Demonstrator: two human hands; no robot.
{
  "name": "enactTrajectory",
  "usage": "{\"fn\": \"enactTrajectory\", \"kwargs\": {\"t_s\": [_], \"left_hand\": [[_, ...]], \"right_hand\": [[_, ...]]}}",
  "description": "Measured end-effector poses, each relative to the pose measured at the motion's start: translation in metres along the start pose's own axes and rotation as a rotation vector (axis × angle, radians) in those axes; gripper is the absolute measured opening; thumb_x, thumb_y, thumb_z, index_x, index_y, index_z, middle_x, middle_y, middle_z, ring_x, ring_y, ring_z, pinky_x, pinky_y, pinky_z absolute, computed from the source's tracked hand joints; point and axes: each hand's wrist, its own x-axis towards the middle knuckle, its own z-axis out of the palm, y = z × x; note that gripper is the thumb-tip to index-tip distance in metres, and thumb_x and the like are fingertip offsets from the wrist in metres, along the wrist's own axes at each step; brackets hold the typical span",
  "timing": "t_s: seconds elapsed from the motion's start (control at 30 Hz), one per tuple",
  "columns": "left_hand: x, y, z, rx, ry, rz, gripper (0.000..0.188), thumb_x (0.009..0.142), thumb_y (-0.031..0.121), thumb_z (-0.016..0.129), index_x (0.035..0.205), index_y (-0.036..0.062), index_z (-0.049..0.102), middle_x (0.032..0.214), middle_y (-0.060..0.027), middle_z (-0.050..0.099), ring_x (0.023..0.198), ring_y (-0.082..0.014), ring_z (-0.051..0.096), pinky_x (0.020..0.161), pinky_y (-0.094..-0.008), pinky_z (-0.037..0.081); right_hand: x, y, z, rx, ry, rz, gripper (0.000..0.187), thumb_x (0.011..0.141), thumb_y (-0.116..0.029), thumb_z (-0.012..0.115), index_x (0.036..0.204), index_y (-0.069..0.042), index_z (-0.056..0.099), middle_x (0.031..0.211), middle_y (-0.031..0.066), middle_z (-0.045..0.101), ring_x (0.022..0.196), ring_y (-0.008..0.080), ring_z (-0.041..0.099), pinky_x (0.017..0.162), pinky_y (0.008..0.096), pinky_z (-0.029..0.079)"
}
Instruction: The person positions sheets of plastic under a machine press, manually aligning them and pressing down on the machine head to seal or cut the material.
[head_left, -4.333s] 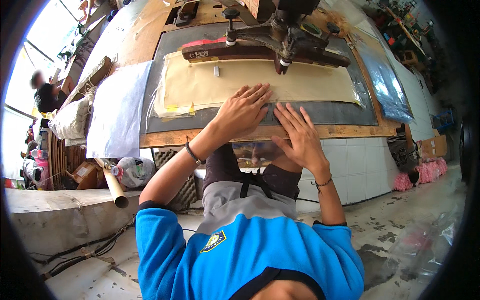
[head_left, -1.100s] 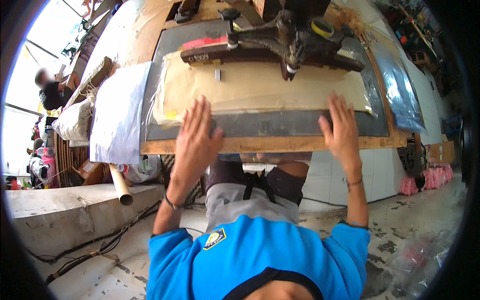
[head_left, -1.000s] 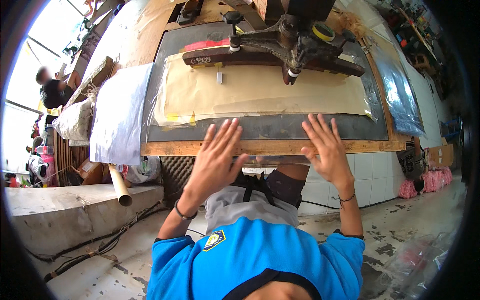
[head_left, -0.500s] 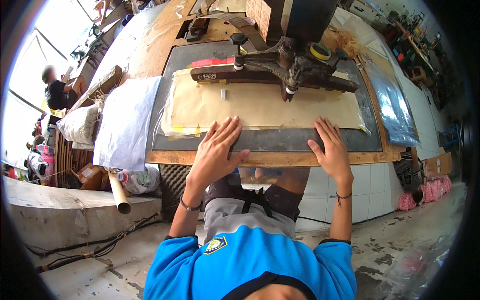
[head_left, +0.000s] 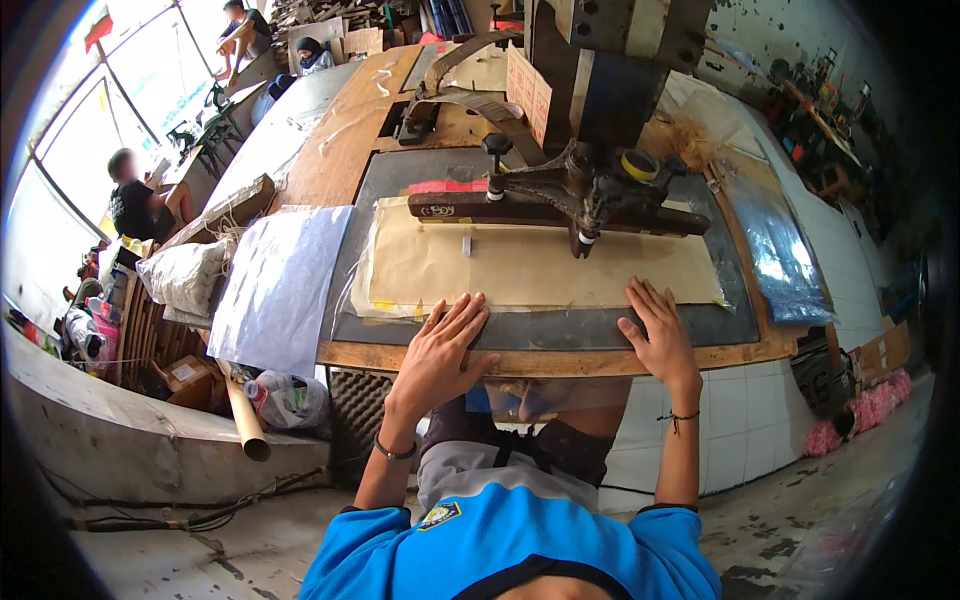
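Note:
My left hand (head_left: 440, 352) lies flat with fingers stretched at the front edge of the work surface, its fingertips by the lower edge of a long tan sheet (head_left: 560, 270). Likewise spread, my right hand (head_left: 661, 338) rests near the sheet's front right part. Neither hand grips anything. Clear plastic film (head_left: 350, 300) shows around the sheet's left end, on a dark grey mat (head_left: 560, 332). Above the sheet's far part runs a long dark press bar (head_left: 630, 218), carried by a black metal bracket (head_left: 575, 185). A small pale tab (head_left: 467, 246) is on the sheet.
Translucent plastic sheets (head_left: 280, 285) hang over the table's left edge; bluish clear film (head_left: 775, 255) lies at the right. A tape roll (head_left: 640, 165) sits on the bracket. A cardboard tube (head_left: 250, 425) leans below left. Several people sit at the far left.
My view has tilted up, so the table appears lower and more of the far side shows. Both hands stay flat near the sheet's front edge, with little movement against the table.

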Motion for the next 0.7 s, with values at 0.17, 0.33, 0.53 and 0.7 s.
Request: {"fn": "enactTrajectory", "kwargs": {"t_s": [0.17,0.33,0.53,0.7], "left_hand": [[0.017,-0.007,0.005,0.011,0.036,-0.013,0.069,0.096,0.041,0.072,0.15,0.0015,0.055,0.162,-0.0163,0.048,0.155,-0.0335,0.038,0.13,-0.0489,0.025],[0.021,-0.013,0.0,0.033,0.07,-0.073,0.055,0.099,0.037,0.07,0.144,0.005,0.061,0.159,-0.0137,0.052,0.153,-0.0336,0.041,0.129,-0.0496,0.026],[0.011,-0.011,0.0,0.042,0.089,-0.057,0.05,0.101,0.032,0.067,0.144,0.0069,0.062,0.158,-0.0117,0.054,0.153,-0.032,0.041,0.128,-0.0497,0.027],[0.016,-0.007,0.001,0.024,0.132,-0.112,0.044,0.101,0.024,0.066,0.142,0.0068,0.063,0.157,-0.0103,0.055,0.151,-0.0319,0.044,0.128,-0.0485,0.028]], "right_hand": [[0.018,0.008,0.007,-0.013,0.029,0.02,0.065,0.109,-0.05,0.05,0.152,-0.003,0.053,0.161,0.016,0.049,0.152,0.0337,0.041,0.13,0.0504,0.024],[0.015,0.008,0.011,0.109,0.087,0.042,0.058,0.11,-0.046,0.052,0.147,-0.002,0.058,0.157,0.0153,0.053,0.15,0.034,0.044,0.13,0.051,0.024],[-0.004,0.01,0.003,0.143,0.119,0.029,0.055,0.11,-0.046,0.051,0.144,-0.005,0.061,0.156,0.0135,0.055,0.15,0.0343,0.045,0.129,0.0518,0.026],[-0.006,0.011,0.004,0.221,0.158,0.014,0.049,0.11,-0.043,0.052,0.139,-0.005,0.065,0.152,0.0137,0.059,0.147,0.0346,0.048,0.127,0.0508,0.03]]}}
